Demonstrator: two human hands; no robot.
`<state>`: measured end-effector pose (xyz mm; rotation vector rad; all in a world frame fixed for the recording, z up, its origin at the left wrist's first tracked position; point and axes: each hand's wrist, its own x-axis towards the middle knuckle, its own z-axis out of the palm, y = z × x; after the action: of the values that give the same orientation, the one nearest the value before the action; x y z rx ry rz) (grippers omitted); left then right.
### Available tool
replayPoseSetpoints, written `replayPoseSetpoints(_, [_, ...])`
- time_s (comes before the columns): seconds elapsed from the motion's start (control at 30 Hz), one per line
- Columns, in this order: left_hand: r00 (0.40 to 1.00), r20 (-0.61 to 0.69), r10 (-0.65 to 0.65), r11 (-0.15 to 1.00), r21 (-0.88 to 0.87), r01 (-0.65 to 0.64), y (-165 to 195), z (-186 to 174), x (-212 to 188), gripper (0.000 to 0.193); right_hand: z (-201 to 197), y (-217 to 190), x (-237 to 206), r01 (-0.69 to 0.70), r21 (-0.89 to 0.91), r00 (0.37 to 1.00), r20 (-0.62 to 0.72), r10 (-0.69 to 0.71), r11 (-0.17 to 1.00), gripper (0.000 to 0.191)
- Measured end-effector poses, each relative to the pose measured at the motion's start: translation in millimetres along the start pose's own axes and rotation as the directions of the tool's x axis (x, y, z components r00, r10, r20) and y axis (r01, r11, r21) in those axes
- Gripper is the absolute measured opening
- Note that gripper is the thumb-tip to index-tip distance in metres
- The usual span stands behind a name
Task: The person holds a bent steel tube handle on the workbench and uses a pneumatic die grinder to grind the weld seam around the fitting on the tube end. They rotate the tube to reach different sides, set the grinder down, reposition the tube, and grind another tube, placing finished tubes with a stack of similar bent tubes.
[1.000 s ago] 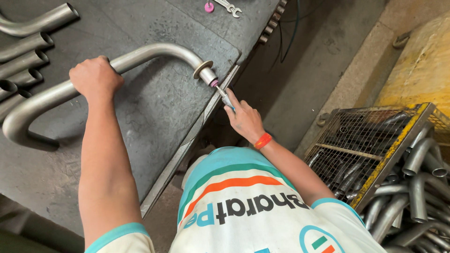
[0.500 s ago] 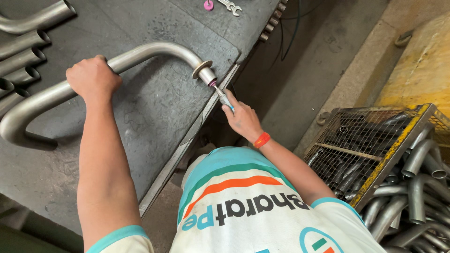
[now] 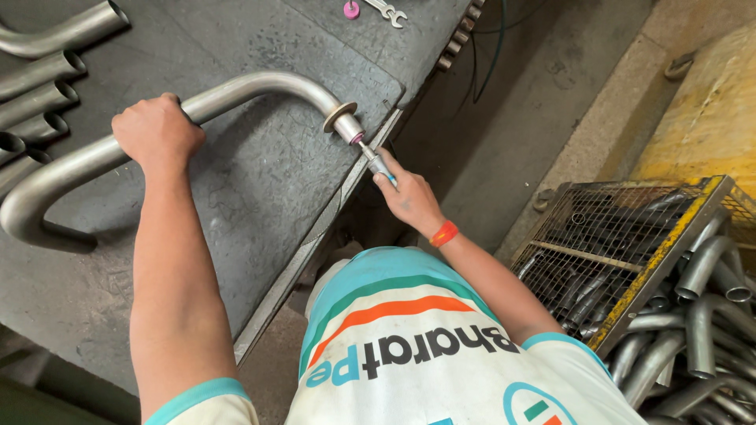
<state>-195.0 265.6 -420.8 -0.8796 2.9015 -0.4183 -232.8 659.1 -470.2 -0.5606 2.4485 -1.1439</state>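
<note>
Seen from above, a person's left hand (image 3: 157,130) is closed in a full grip around a long, curved, silver-grey metal pipe (image 3: 236,90) lying on a dark grey steel worktable (image 3: 260,189). The right hand (image 3: 409,197), fingers wrapped shut, holds a slim hand-held grinding tool (image 3: 376,163), its pink tip just beyond the fingers, pressed into the flanged pipe end. Further bent grey pipes (image 3: 39,86) lie beyond the left hand. Past the right forearm stands a yellow-edged wire-mesh crate (image 3: 630,252) of pipe bends.
</note>
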Motion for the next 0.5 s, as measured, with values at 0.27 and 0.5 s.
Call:
replayPoseSetpoints(0.27, [1.000, -0.021, 0.014, 1.000, 0.021, -0.014, 1.0, -1.5, 2.4, 0.021, -2.0, 6.1, 7.1, -0.051, 0.032, 0.998, 0.034, 0.050, 0.998, 0.055])
replayPoseSetpoints(0.5, [1.000, 0.011, -0.004, 1.000, -0.002, 0.004, 4.1, -4.8, 4.3, 0.021, 2.8, 10.9, 7.5, -0.091, 0.043, 0.996, 0.009, 0.091, 0.995, 0.057])
